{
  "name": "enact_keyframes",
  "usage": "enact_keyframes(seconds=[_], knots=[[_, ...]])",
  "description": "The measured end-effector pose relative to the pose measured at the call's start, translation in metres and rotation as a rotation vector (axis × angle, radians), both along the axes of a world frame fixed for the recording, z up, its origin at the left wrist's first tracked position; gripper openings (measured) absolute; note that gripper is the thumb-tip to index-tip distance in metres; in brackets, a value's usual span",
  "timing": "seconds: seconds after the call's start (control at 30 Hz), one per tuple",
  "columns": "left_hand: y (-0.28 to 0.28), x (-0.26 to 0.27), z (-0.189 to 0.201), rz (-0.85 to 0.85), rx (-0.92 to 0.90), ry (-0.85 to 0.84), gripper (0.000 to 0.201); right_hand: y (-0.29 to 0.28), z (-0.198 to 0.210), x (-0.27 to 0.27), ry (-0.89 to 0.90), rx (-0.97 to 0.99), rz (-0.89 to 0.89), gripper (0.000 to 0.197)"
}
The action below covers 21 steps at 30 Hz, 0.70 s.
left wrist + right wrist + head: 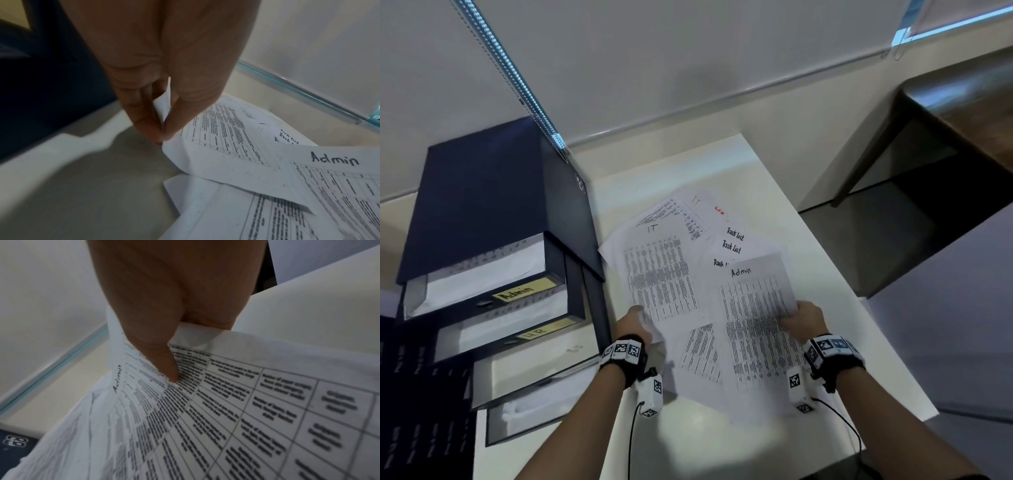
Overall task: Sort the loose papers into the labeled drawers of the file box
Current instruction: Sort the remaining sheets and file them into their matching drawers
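Observation:
Loose printed papers lie fanned on a white table (774, 178). My left hand (637, 322) pinches the lower left corner of the sheet headed "IT" (661, 274); the left wrist view shows the hand (162, 129) with that IT sheet (216, 146) folded between thumb and fingers. My right hand (799, 317) grips the right edge of the sheet headed "Admin" (753, 308), thumb on top; the right wrist view has the hand (172, 369) on that Admin sheet (246, 402). Sheets marked "Task List" (732, 241) lie beneath. The dark blue file box (493, 198) stands left, its Admin drawer (493, 291) pulled out.
Below the Admin drawer, an "HR" drawer (517, 334) and two lower drawers (534, 383) also stand pulled out, with paper inside. A dark wooden table (962, 116) is at the right beyond a gap. A wall with a window blind runs behind the table.

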<state>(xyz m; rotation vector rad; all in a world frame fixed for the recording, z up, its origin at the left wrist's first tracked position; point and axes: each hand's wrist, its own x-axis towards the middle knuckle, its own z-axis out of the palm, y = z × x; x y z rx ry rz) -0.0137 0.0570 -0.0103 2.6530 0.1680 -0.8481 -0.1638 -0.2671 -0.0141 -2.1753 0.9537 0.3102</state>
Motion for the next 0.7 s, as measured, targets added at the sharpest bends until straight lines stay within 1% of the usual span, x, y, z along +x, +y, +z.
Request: enact_keyframes(seconds=[0.1,0.13,0.17,0.2,0.23,0.27,0.33,0.4,0.47,0.53,0.57,0.6,0.63,0.7], knots=[[0.0,-0.004,0.01,-0.014,-0.006,-0.033,0.06,0.0,0.015,0.007,-0.118,-0.051,-0.091,0.039],[-0.001,-0.007,0.015,-0.005,0.006,-0.062,0.056,0.001,0.025,0.009,-0.171,-0.06,-0.101,0.045],[-0.003,-0.01,0.022,0.011,0.015,-0.097,0.048,0.002,0.036,0.013,-0.235,-0.061,-0.095,0.048],[-0.004,-0.01,0.026,0.024,-0.011,-0.137,0.041,0.004,0.05,0.018,-0.317,-0.045,-0.083,0.047],[-0.005,-0.011,0.032,0.034,-0.063,-0.164,0.04,0.007,0.067,0.023,-0.409,-0.001,-0.074,0.04],[-0.007,-0.01,0.041,0.027,-0.141,-0.182,0.042,0.011,0.085,0.029,-0.477,0.055,-0.059,0.032],[-0.008,-0.004,0.061,0.0,-0.342,-0.224,0.051,0.022,0.123,0.042,-0.575,0.136,0.006,0.025],[-0.007,0.0,0.091,0.069,-0.584,-0.255,0.06,0.038,0.159,0.054,-0.643,0.207,0.109,0.019],[0.001,0.003,0.125,0.164,-0.818,-0.264,0.07,0.058,0.187,0.064,-0.667,0.282,0.197,0.023],[0.02,0.004,0.156,0.196,-0.938,-0.293,0.081,0.083,0.211,0.073,-0.7,0.353,0.238,0.027],[0.034,0.004,0.171,0.191,-0.96,-0.31,0.081,0.097,0.221,0.077,-0.728,0.375,0.25,0.025],[0.05,0.002,0.184,0.168,-0.975,-0.333,0.076,0.112,0.229,0.081,-0.756,0.407,0.263,0.024],[0.066,-0.001,0.195,0.143,-0.988,-0.357,0.065,0.126,0.234,0.087,-0.768,0.455,0.261,0.026],[0.099,-0.011,0.214,0.149,-1.024,-0.388,0.039,0.156,0.24,0.098,-0.774,0.553,0.265,0.037]])
